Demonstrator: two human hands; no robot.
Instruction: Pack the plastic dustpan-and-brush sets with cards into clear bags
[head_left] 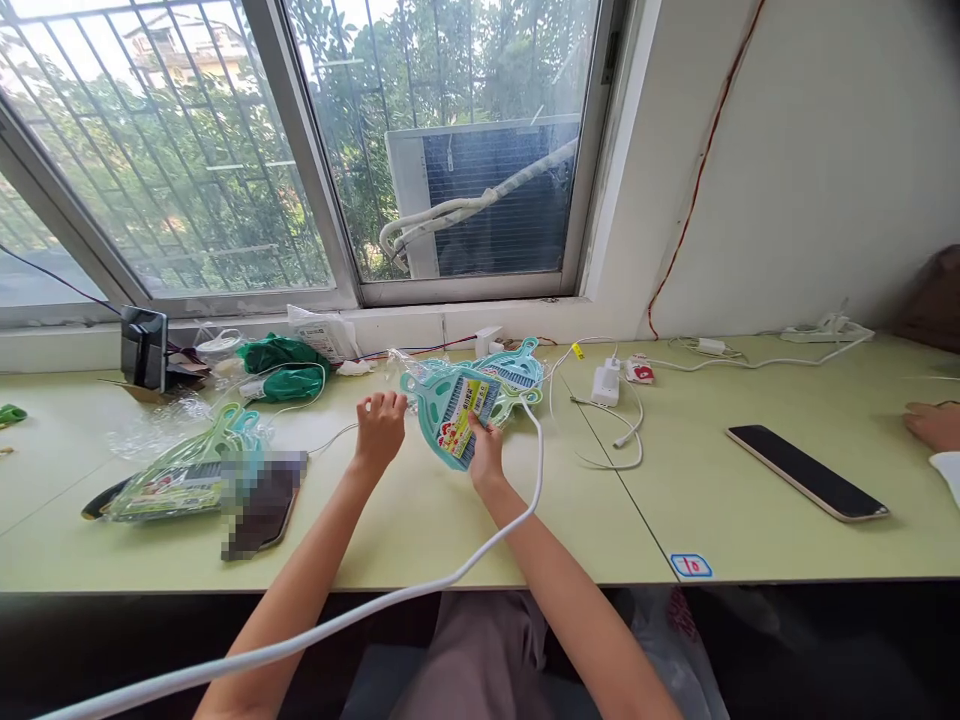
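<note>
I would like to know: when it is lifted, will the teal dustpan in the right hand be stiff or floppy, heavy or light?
The teal dustpan is probably stiff: no clear sag shows where the right hand grips it. It seems light, since its plastic looks thin. The smooth-looking label under the thumb might be slippery.

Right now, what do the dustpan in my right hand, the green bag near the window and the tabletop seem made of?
Dustpan: probably molded plastic, teal and smooth, going by its even color and rounded edges. Green bag: likely thin plastic, softly shiny, crumpled into creased folds. Tabletop: perhaps laminate, pale green with slight sheen, judging by its flat color and straight seams.
</note>
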